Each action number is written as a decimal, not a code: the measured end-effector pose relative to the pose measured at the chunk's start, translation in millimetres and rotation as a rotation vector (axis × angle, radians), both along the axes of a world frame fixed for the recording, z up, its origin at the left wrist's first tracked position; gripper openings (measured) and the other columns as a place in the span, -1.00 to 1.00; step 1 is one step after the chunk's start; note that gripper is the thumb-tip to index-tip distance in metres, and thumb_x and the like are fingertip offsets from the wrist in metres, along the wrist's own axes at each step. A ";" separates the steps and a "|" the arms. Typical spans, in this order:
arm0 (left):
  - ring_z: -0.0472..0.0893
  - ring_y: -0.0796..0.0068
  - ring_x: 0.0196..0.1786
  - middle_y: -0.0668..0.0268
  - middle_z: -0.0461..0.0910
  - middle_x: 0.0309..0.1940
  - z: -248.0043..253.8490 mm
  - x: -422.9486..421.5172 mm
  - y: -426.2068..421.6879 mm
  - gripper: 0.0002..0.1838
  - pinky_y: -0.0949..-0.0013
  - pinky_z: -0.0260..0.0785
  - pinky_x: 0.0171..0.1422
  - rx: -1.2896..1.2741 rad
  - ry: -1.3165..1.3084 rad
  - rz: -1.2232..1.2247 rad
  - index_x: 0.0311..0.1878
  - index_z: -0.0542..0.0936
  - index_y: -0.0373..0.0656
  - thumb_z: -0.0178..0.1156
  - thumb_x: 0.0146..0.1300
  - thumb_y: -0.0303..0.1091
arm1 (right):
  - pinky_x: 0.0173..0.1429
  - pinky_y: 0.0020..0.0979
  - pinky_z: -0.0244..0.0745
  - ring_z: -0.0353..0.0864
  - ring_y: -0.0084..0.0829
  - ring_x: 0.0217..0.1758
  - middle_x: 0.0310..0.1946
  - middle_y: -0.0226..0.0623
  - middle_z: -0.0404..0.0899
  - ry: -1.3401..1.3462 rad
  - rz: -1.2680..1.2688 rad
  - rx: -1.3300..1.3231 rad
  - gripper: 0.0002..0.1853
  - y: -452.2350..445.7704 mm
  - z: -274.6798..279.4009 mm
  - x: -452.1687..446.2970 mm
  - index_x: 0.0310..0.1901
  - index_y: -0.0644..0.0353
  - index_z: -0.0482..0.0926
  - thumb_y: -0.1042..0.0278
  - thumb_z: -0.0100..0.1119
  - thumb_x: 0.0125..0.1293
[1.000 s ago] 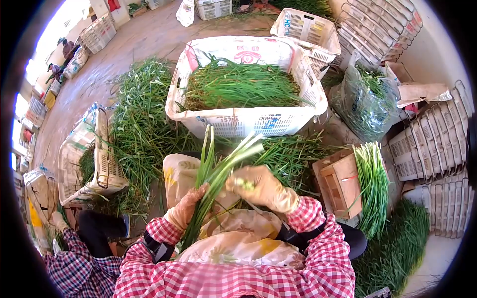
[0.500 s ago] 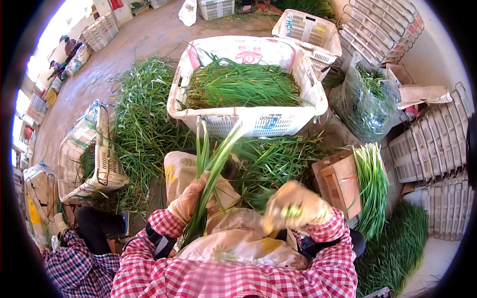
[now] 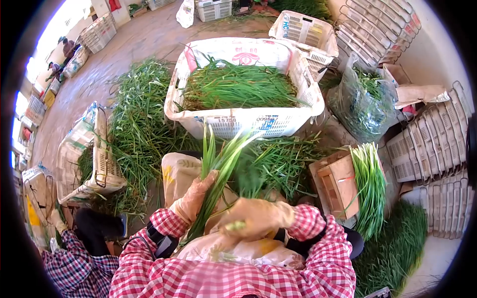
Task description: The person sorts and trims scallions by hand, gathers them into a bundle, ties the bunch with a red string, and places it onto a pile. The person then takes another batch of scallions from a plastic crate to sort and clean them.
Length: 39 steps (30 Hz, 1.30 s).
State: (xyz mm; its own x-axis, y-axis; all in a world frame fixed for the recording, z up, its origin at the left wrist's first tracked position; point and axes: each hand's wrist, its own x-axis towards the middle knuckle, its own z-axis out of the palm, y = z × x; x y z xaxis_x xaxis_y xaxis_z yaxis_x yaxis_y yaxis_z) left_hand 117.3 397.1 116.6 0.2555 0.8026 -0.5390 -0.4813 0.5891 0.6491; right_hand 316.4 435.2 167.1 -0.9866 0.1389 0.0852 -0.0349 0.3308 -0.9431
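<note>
My left hand, in a tan glove, is closed round a small bunch of garlic chives held upright, leaf tips spreading above the fist. To its right, my right hand, also gloved, is curled and smeared by motion. Pale stem ends poke out of its fingers, and a blurred tuft of green leaves rises just above it. Both hands are over the patterned apron on my lap. Beyond them, a white crate holds a thick layer of chives.
Loose leaves heap on the floor at left. A wooden stand at right bears a tied chive bundle. More chives lie below it. Stacked crates line the right wall. A co-worker's checked sleeve shows at lower left.
My right hand has swung left and slightly down, closer to the bunch in my left hand. The left hand keeps its hold, shifted slightly to the right.
</note>
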 end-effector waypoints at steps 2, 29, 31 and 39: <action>0.55 0.58 -0.44 0.41 0.56 -0.41 19.8 -3.6 0.9 -0.65 0.47 0.50 -0.29 -0.002 0.165 -0.028 -0.03 0.51 -0.12 0.11 0.31 -0.04 | -0.44 -0.46 0.57 0.61 -0.47 -0.50 -0.45 -0.21 0.65 0.085 0.157 0.054 -0.70 8.9 20.3 22.4 -0.07 0.16 0.58 0.20 -0.03 0.32; 0.56 0.65 -0.30 0.46 0.61 -0.34 17.5 23.3 22.9 -0.81 0.48 0.42 -0.23 0.213 0.280 0.085 -0.14 0.61 -0.15 0.23 0.23 -0.30 | -0.57 -0.70 0.11 0.26 -0.78 -0.62 -0.57 -0.64 0.46 0.266 -1.313 -0.673 -0.82 39.9 -8.1 27.7 -0.17 0.12 0.66 0.26 0.24 0.25; 0.54 0.65 -0.33 0.47 0.59 -0.36 15.2 18.1 16.6 -0.81 0.50 0.42 -0.25 0.239 0.261 0.092 -0.13 0.60 -0.14 0.21 0.25 -0.30 | -0.58 -0.69 0.09 0.24 -0.79 -0.63 -0.60 -0.67 0.38 0.348 -1.490 -0.708 -0.77 48.4 -6.9 46.9 -0.22 0.06 0.65 0.11 0.16 0.29; 0.51 0.64 -0.34 0.44 0.56 -0.38 35.3 16.3 13.9 -0.74 0.54 0.37 -0.26 0.202 0.116 -0.123 -0.10 0.58 -0.17 0.22 0.24 -0.23 | -0.48 -0.65 0.27 0.37 -0.75 -0.53 -0.42 -0.45 0.58 0.134 -1.165 -0.515 -0.77 43.4 4.5 52.9 -0.13 0.20 0.63 0.25 0.19 0.28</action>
